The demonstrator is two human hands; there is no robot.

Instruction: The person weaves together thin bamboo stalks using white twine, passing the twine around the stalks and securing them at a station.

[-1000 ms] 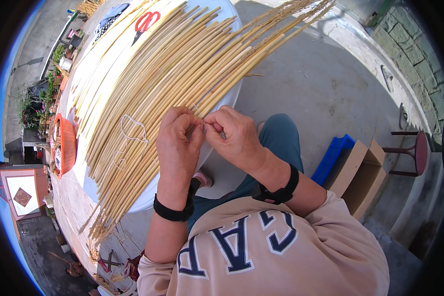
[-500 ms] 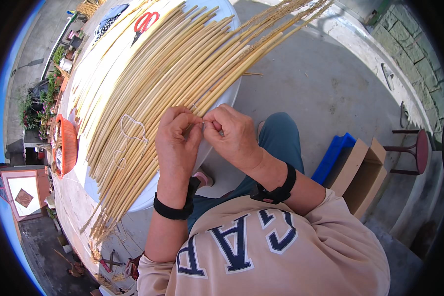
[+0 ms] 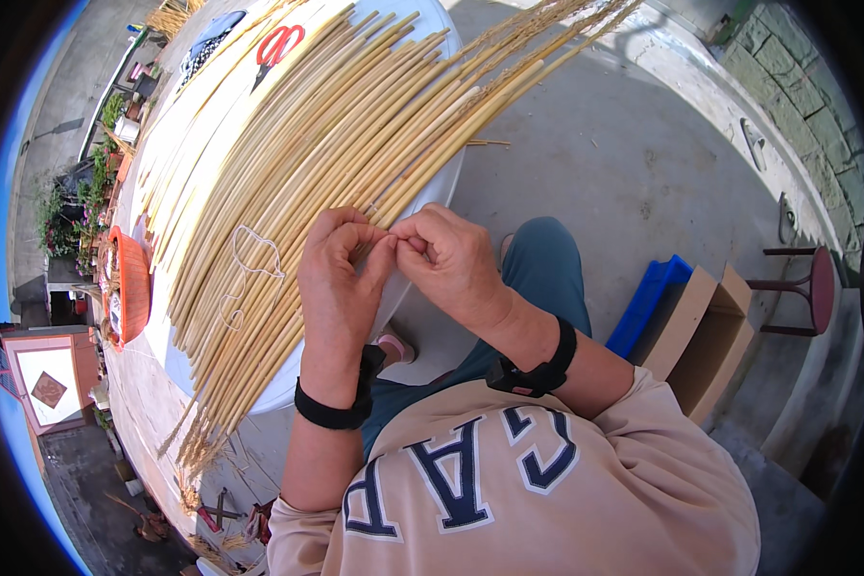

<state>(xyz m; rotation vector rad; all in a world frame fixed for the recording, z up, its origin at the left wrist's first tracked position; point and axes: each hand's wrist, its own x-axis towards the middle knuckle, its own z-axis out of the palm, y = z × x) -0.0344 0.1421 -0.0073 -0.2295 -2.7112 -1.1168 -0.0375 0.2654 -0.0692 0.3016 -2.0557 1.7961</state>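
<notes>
Straw-yellow stalks (image 3: 288, 182) cover most of the round, pale desk (image 3: 283, 389), side by side in a broad slanting band. Feathery heads at the upper right and lower left ends; upper left tips run out of view. Far stalks badly glared; single stems hard to separate there.

Left hand (image 3: 341, 278) and right hand (image 3: 451, 264) meet at the near edge of the band, tip to tip. Each has thumb and forefinger pinched together, remaining fingers curled in. Something fine may be caught between the tips; too small to make out, so cannot tell what either has hold of. Left palm hidden. A short white bit shows on the stalks just above the meeting point; whether it joins anything in the fingers, unclear.

White string (image 3: 280, 275) lies in loose loops across the stalks, left of the left hand; its ends are hard to trace.

Red-handled scissors (image 3: 264, 65) at the far side, dark blades pointing toward the lower left; glare hides what lies directly beneath. Orange basket (image 3: 136, 288) at the left rim, squeezed by lens bend; contents jumbled, not readable. Blue cloth (image 3: 216, 34) beyond, partly out of sight behind a spotted one.

Right of the person, on the ground: blue crate (image 3: 648, 307), partly covered by a cardboard box (image 3: 680, 322), whose inside is in shadow. Dark red stool (image 3: 821, 291) beside it, seat seen edge-on.
</notes>
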